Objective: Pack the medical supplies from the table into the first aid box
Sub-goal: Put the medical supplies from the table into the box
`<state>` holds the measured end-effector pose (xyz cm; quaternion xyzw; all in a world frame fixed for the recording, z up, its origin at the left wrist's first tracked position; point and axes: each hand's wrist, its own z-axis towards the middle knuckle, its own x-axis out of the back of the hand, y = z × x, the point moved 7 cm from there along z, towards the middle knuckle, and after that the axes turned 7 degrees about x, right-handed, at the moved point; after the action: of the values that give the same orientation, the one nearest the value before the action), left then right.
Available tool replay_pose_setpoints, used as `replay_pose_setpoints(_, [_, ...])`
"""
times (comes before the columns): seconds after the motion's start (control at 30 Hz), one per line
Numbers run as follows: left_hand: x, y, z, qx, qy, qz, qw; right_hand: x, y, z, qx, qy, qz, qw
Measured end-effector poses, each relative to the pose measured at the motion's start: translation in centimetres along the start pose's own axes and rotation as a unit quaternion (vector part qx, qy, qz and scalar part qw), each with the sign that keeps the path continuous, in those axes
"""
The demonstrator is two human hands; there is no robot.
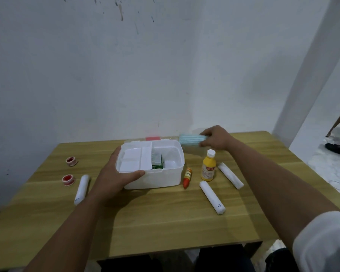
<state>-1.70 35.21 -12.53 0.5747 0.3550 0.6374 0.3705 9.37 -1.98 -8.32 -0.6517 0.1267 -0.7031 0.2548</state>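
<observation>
The white first aid box point(165, 179) stands open in the middle of the wooden table point(165, 218). A white divider tray point(134, 159) fills its left half, and a green carton point(157, 165) sits in the right half. My left hand point(118, 173) grips the box's front left corner. My right hand point(217, 138) holds a stack of light blue face masks point(191, 139) just behind the box's right rear corner. On the table lie a yellow bottle point(208, 166), a small orange tube point(187, 177), three white bandage rolls point(212, 197) point(230, 175) point(81, 189) and two red tape rolls point(68, 180) point(71, 161).
The box's lid with a red patch point(153, 138) lies behind the box against the white wall. The table's right edge borders a white floor where another person's foot point(337, 148) shows. The table's front edge is near my body.
</observation>
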Motion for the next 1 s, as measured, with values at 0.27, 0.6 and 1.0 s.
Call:
replay_pose_setpoints(0.27, [0.0,0.5,-0.3,-0.006,0.004,-0.007,1.0,8.2,-8.9,-0.5,0.05,-0.051,0.006,0.997])
replay_pose_setpoints(0.6, [0.1,0.9,-0.5,0.001,0.007,-0.002,1.0,-1.9,-17.0,-3.9,0.125,-0.286,-0.191,0.931])
replay_pose_setpoints(1.0, [-0.2,1.3,-0.7,-0.017,0.01,0.003,1.0,-7.6,-16.6,-3.3,0.145,-0.207,-0.143,0.957])
